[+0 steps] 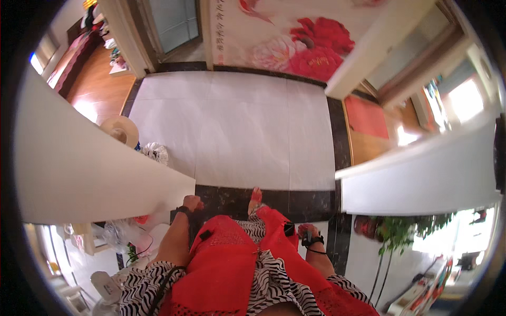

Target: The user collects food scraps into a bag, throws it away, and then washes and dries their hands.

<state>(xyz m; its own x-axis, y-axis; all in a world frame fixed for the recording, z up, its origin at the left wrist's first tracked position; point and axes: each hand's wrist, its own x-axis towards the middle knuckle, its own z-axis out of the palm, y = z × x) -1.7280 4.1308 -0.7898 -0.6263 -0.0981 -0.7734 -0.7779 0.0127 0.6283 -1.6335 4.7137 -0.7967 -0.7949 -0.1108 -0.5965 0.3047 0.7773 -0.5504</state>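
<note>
My left hand (pixel 193 203) hangs at my left side with its fingers curled, close to the end of a white wall (pixel 158 189); a dark band circles the wrist. On the other side, my right hand (pixel 308 230) is low beside the red garment (pixel 225 268), with a dark device and a cable strapped at its wrist. Nothing shows clearly in either hand, and the right fingers are partly hidden. Under the red garment is black-and-white wavy patterned clothing (pixel 272 276). A foot (pixel 256 195) rests on the dark stone floor strip (pixel 312 201).
Pale floor tiles (pixel 245 134) lead to a flower-painted wall (pixel 316 47). Doorways open at left and right. A straw-coloured hat (pixel 120 131) and a white bundle (pixel 155 153) are by the left wall. A white partition (pixel 415 181) and a leafy plant (pixel 395 233) are at right.
</note>
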